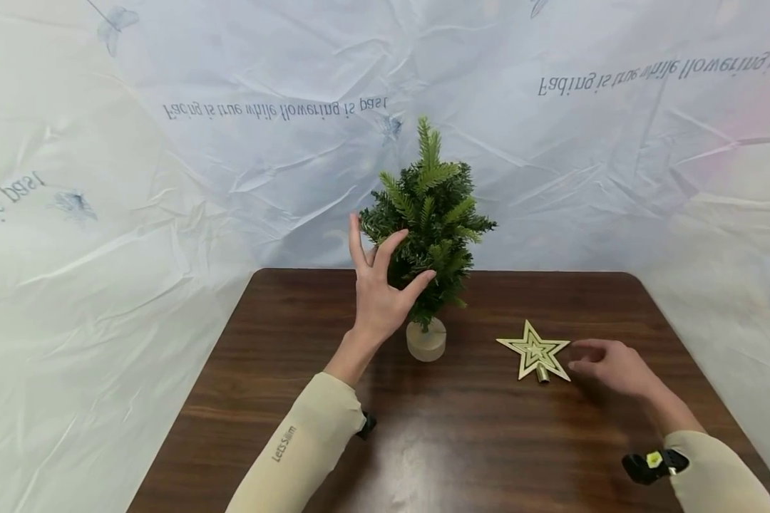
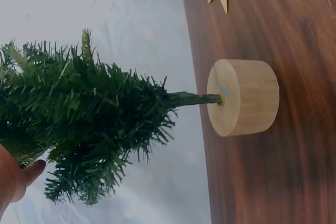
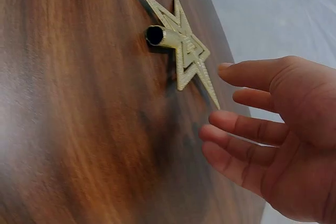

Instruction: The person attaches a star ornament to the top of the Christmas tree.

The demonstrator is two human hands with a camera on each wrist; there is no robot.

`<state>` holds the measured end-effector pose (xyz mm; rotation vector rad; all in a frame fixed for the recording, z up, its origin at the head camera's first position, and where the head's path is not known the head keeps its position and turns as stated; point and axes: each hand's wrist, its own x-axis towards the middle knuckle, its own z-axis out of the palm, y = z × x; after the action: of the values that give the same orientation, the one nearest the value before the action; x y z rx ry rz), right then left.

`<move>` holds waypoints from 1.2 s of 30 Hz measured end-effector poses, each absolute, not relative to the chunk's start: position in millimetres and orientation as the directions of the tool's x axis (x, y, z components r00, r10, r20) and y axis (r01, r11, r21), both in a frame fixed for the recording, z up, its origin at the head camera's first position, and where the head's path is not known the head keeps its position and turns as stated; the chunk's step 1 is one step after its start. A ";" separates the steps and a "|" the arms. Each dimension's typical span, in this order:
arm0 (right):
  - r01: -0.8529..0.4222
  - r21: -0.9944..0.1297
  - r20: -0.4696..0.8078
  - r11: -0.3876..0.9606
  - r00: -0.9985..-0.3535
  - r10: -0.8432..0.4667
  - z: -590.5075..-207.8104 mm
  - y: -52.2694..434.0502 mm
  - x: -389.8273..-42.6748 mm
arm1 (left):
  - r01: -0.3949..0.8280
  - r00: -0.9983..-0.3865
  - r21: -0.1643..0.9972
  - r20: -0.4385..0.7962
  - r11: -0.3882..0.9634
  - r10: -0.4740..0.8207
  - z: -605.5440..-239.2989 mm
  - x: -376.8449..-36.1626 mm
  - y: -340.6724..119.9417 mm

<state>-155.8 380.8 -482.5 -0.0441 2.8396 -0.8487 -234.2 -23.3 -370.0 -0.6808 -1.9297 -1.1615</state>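
Observation:
A small artificial Christmas tree (image 1: 433,235) stands upright on a round wooden base (image 1: 426,342) near the back of the table. My left hand (image 1: 380,296) is at its left side, thumb and fingers spread apart in front of the lower branches. In the left wrist view only part of that hand (image 2: 10,179) shows, beside the green branches (image 2: 89,114). To the right of the tree a gold star topper (image 1: 534,353) lies flat, its hollow socket (image 3: 161,35) facing the near side. My right hand (image 1: 616,367) is just right of the star, its loosely bent fingers close to one tip.
The dark wooden table (image 1: 475,442) has rounded back corners. White plastic sheeting (image 1: 282,164) printed with lettering hangs behind it and along both sides. Black straps with devices sit at both wrists, the right one (image 1: 654,464) showing a yellow mark.

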 end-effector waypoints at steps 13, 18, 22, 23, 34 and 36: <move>0.125 -0.696 -0.253 0.707 -0.964 -0.079 -499.6 371.6 -150.3 | 0.733 -0.611 0.535 0.789 0.421 0.060 -371.8 -237.5 -17.5; 0.114 -0.702 -0.239 0.703 -0.968 -0.081 -504.8 368.6 -154.1 | 0.699 -0.660 0.564 0.746 0.441 0.092 -369.8 -237.0 -20.6; 0.109 -0.708 -0.228 0.698 -0.970 -0.080 -506.7 367.4 -158.0 | 0.693 -0.672 0.574 0.733 0.436 0.104 -366.7 -237.5 -21.7; 0.109 -0.709 -0.225 0.696 -0.971 -0.078 -506.9 366.8 -158.2 | 0.692 -0.674 0.576 0.731 0.434 0.104 -366.4 -237.7 -21.3; 0.160 -0.675 -0.236 0.720 -0.972 -0.005 -511.7 364.8 -156.6 | 0.682 -0.692 0.597 0.713 0.423 0.111 -368.4 -238.1 -16.5; 0.169 -0.671 -0.236 0.722 -0.972 0.007 -513.1 364.6 -155.5 | 0.675 -0.701 0.607 0.705 0.419 0.110 -369.5 -237.9 -16.0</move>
<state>-155.5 364.6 -513.1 0.1406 2.7095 -1.0882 -237.9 -16.0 -369.5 -0.6622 -2.0980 -1.2715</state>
